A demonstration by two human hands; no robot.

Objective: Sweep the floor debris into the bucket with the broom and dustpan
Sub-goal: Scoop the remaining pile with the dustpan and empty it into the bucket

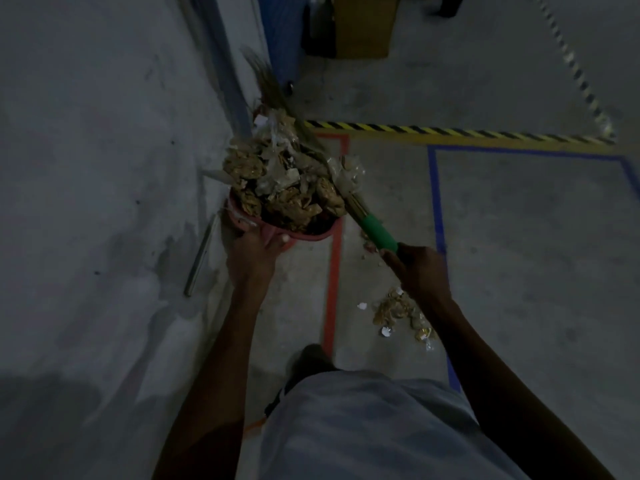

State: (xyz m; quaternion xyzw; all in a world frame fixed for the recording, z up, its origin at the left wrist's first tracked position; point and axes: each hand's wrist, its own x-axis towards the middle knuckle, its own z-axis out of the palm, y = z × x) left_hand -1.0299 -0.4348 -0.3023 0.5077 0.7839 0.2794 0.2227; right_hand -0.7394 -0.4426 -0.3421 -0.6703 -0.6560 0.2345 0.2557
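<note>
Debris heaped high in the pink round plastic container (313,235) suggests most of the sweeping is done; crumpled brown paper, clear plastic wrap and torn scraps (284,181) rise well above its rim; whether this pink vessel is the dustpan or the bucket I cannot tell, since only its near edge shows beneath the load, and no second container is visible. The left hand (254,252) grips that near rim, thumb and fingers curled over it, holding it near the grey wall (86,150); the right hand (414,268) is clamped round the green plastic handle (377,233) of the straw-bristled broom (273,88), whose stalks lie across the top of the heap and fan out beyond it, seemingly pressing the load down or steadying it.

Work remains, by my reading: a small scatter of golden wrappers and white paper bits (398,311) lies on the grey concrete floor (519,254) just under the right forearm, beside the red tape line (332,271), with a few crumbs nearer the broom handle; these are not yet gathered. With the pile already overtopping the rim, adding more risks spills; dim light hides finer litter.
</note>
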